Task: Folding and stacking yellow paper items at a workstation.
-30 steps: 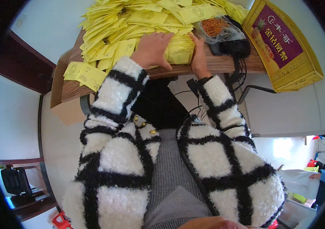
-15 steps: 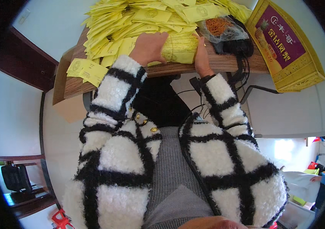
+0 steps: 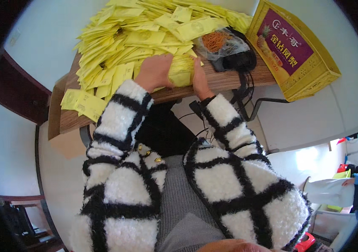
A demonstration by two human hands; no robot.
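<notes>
Both hands hold one gathered stack of yellow packets (image 3: 182,70) at the near edge of the worktop (image 3: 229,82). Left hand (image 3: 155,71): grip closed over the stack's left side, fingers curled around it. Right hand (image 3: 198,77): grip pressed flat against the stack's right side, palm in, fingers only partly visible; it looks closed on the stack as well. The stack therefore sits directly between the two grips, touching both, and appears squared into a tight bundle. Progress, as a judgement: this one bundle is gathered and held, but I cannot tell whether it is tied yet. A great deal is left, since a large loose heap of yellow packets (image 3: 145,29) covers most of the worktop behind and to the left of the hands, and a few stray packets (image 3: 82,103) lie at the near left corner. Just right of the hands sits a clear bag of rubber bands (image 3: 216,41), with a dark tangle of cables (image 3: 240,63) beside it. Further right, a yellow cardboard box (image 3: 292,50) leans at the worktop's end.
</notes>
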